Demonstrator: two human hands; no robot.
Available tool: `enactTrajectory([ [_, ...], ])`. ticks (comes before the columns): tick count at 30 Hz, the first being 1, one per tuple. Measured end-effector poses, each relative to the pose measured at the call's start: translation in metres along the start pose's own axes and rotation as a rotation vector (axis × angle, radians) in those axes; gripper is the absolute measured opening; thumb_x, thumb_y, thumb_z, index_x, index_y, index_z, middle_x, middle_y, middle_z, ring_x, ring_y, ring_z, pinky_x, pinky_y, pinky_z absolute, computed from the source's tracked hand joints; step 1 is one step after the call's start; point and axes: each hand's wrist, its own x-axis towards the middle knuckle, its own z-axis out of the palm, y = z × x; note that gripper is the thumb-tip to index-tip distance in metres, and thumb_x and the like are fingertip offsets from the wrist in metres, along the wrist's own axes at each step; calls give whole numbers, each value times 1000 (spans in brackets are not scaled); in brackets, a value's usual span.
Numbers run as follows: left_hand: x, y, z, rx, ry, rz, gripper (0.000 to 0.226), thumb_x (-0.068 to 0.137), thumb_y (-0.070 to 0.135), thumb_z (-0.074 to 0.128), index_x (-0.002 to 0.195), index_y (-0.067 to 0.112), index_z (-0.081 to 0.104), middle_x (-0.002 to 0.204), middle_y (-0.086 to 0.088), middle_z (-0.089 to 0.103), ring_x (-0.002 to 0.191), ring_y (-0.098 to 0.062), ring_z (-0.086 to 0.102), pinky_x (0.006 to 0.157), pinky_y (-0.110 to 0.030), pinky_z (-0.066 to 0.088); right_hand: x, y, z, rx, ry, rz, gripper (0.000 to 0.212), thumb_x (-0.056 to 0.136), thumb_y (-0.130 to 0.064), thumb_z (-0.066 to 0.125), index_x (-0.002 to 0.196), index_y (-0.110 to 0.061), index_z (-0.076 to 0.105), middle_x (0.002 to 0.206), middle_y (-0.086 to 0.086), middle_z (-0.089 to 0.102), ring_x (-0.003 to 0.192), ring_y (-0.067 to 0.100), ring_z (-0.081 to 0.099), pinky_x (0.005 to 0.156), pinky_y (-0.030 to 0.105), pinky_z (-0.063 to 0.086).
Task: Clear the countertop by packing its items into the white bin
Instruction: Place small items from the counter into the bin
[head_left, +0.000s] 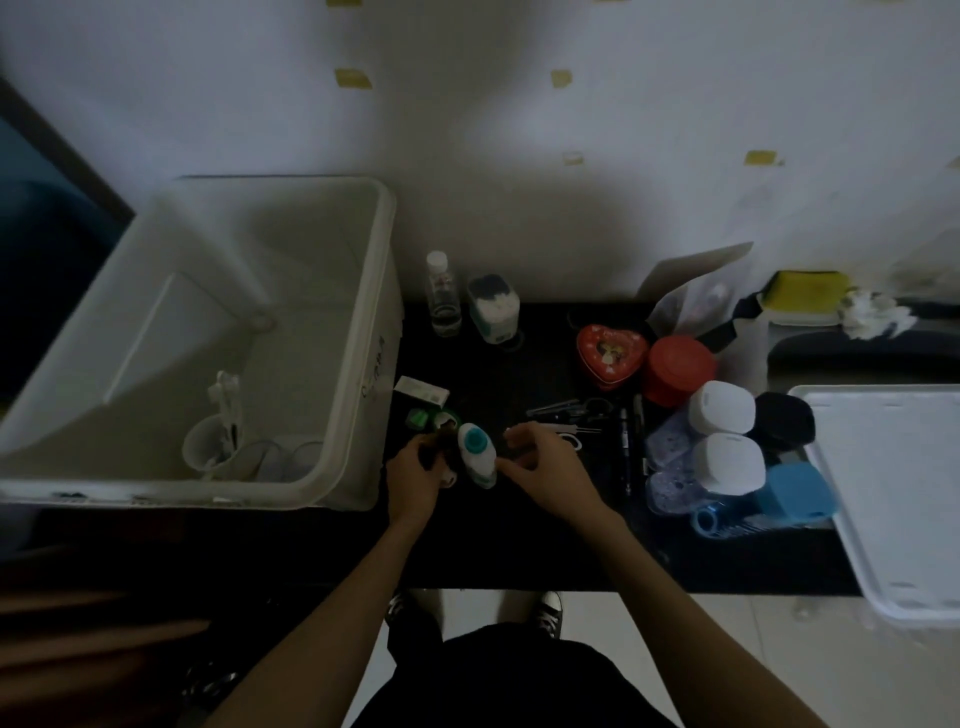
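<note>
Two white jars, one heart tin and one bottle sit on the worktop. The left hand grips a dark object; the right hand curls half-closed beside a white-teal bottle.

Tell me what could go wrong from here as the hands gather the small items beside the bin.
The left hand grips a dark object plus the white bottle with teal cap; one may slip on the way to the white bin. The right hand hovers near the scissors, so the sleeve-less arm could nudge the pens.
</note>
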Motion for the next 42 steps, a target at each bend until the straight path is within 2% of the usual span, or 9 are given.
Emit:
enactTrajectory([
  [5,-12,20,-17,35,55,149,18,95,14,57,110,18,65,99,3,70,93,-16,67,82,-36,56,6,-9,-9,0,16,-30,34,86,-25,73,116,-14,62,116,0,63,90,8,65,85,27,55],
  [9,-24,56,-40,134,137,323,18,93,22,57,109,24,64,99,7,69,88,-7,65,79,-36,57,12,-36,-18,70,178,-124,21,86,-18,72,106,-17,67,107,-2,64,88,3,65,83,27,56],
  [13,-40,112,-70,178,127,456,9,92,33,60,99,29,64,86,13,67,76,1,61,67,-19,51,12,-91,-35,267,187,-312,24,89,-19,71,112,-17,67,106,-6,70,89,5,68,78,18,54],
  [20,-38,173,-121,74,37,591,9,85,14,71,94,16,70,71,20,59,65,13,59,59,-3,41,23,-157,-64,251,219,-529,19,86,-21,74,104,-16,71,97,-9,71,88,12,67,71,38,56],
  [23,-29,179,-152,5,-12,617,14,85,20,72,99,17,70,83,7,69,75,7,63,69,-10,50,31,-180,-66,246,242,-563,20,88,-24,71,105,-13,70,97,-7,72,91,11,68,74,38,58],
  [26,-20,174,-191,-91,-96,561,14,83,18,75,96,15,68,83,0,69,78,-16,70,66,-39,61,42,-204,-62,235,248,-576,21,90,-28,67,106,-15,67,99,-6,71,91,9,69,74,37,59],
  [30,-10,154,-249,46,-116,513,22,78,16,77,99,16,68,98,-1,69,91,-11,67,79,-30,59,53,-234,-48,218,199,-584,23,92,-31,65,109,-16,64,100,-5,70,88,9,69,70,36,61],
  [37,34,80,-291,240,-114,306,32,73,17,82,100,22,66,97,7,67,92,-8,64,72,-22,51,74,-268,14,-195,-29,-596,23,89,-41,66,104,-24,65,92,-11,68,81,-1,65,74,16,54],
  [42,54,45,-297,186,-189,289,32,71,17,85,96,13,66,90,1,69,88,-13,67,76,-31,57,90,-277,62,-747,-351,-468,26,90,-25,62,112,-13,67,92,4,69,81,18,66,77,38,59],
])
